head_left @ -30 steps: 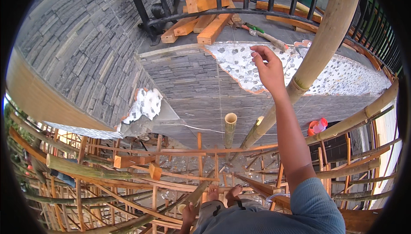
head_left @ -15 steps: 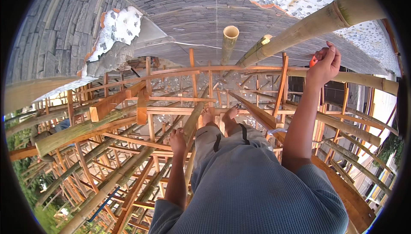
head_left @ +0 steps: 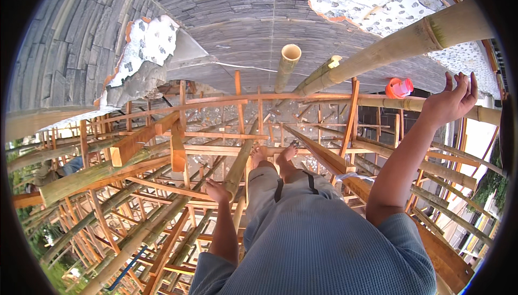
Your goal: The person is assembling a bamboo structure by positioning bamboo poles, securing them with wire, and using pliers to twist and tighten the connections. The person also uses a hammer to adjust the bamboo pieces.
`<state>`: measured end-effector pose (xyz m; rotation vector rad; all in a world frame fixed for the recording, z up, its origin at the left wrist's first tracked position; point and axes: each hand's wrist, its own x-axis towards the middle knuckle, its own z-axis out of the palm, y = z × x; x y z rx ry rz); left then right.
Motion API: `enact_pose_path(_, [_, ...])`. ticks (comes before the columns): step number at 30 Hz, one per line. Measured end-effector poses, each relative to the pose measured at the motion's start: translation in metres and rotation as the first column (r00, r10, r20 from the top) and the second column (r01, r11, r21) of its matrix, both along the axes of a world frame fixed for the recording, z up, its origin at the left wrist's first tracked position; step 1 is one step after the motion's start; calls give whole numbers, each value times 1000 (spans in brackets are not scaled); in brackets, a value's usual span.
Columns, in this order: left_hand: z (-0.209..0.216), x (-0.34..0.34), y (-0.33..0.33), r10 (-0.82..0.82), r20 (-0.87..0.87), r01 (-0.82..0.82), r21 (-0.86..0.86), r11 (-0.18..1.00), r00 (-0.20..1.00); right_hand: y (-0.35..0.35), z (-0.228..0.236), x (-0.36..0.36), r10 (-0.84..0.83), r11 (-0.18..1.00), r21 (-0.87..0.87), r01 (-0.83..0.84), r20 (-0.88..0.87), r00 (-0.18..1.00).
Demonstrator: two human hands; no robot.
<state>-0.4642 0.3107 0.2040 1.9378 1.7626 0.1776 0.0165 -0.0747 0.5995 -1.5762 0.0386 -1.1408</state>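
Note:
My right hand [head_left: 452, 98] is raised at the right, palm up with its fingers apart and nothing in them. To its left, a small bright orange and pink plastic thing [head_left: 399, 88] rests on a horizontal bamboo pole [head_left: 380, 102], against the grey wall; its exact kind cannot be made out. Low on the left, my left hand [head_left: 217, 191] is beside a slanting bamboo pole [head_left: 240, 168]. Its fingers are loosely bent, with no object visible in them; whether they touch the pole is unclear.
My bare feet [head_left: 290, 152] stand on a timber scaffold high above rubble. A thick bamboo pole [head_left: 399, 46] slants across the upper right, near an upright cut bamboo [head_left: 290, 60]. Wood beams [head_left: 143, 138] jut out at left. The stone-patterned wall [head_left: 232, 19] has broken white patches.
My right hand has let go of the orange thing and moved right and down, its fingers spreading. My left hand has shifted slightly left and down. The view has tilted a little.

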Motion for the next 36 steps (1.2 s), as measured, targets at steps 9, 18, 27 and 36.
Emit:
enact_pose_path(9, [24, 21, -10, -158, -328, 182, 44, 982, 931, 55, 28, -29, 330, 943, -64, -326, 310, 892])
enact_pose_path(18, [8, 17, -9, -74, -271, 113, 131, 985, 960, 175, 107, 201, -126, 585, -808, -72, -178, 976])
enact_pose_path(27, [49, 39, -18, -86, -228, 127, 174, 976, 970, 180, 93, 336, -435, 328, -772, -544, -635, 638])
enact_pose_path(36, [41, 24, -10, -63, -234, 86, 92, 992, 970, 163, 88, 300, -515, 335, -937, -103, -273, 813])
